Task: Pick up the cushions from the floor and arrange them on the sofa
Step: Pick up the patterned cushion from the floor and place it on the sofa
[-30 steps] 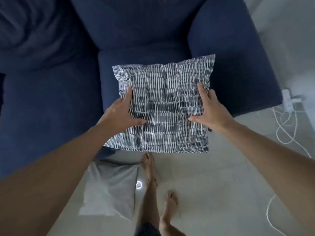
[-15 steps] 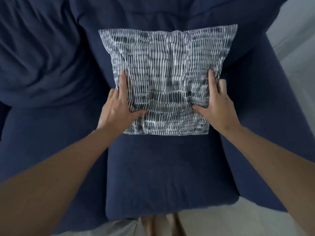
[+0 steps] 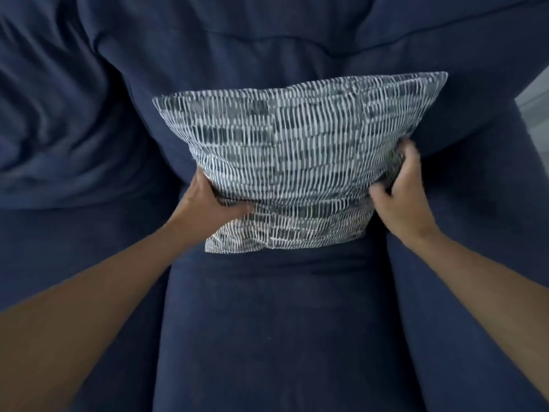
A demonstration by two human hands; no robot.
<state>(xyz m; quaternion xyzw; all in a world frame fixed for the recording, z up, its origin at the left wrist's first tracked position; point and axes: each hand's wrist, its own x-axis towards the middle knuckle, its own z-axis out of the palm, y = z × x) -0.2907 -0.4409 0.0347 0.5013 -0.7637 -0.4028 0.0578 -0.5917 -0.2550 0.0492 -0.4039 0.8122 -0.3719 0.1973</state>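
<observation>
We see a navy sofa point(image 3: 267, 337); patterned cushion point(image 3: 297, 156) sits on its seat, leaning on the backrest.

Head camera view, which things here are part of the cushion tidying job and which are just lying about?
Part of the job:
- patterned cushion, gripped at its lower corners
- left hand
- right hand
- navy sofa, where the cushion is being set against the backrest

Just lying about:
- pale strip of floor or wall at the right edge; nothing else loose shows
</observation>
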